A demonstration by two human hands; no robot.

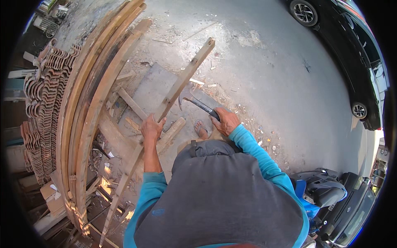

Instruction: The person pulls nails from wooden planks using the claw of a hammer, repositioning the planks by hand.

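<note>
My left hand [152,127] is closed round a long, narrow wooden beam [182,79]. The beam slants from the far middle down to the near left, and dark spots or holes mark its upper part. In my right hand [226,121] is the dark grip of a claw hammer [201,105]. Its metal head lies to the left, close beside the beam; whether the two touch I cannot tell. Below the beam, a shorter wooden block [173,130] lies just right of my left hand. My sandalled foot [201,129] shows between both hands.
Long timbers [97,97] lie stacked at the left, beside piles of curved clay roof tiles [53,87]. A flat grey board [144,93] lies under the beam. Wood chips litter the ground. A black car [337,49] stands at far right, a blue motorbike [308,198] at near right.
</note>
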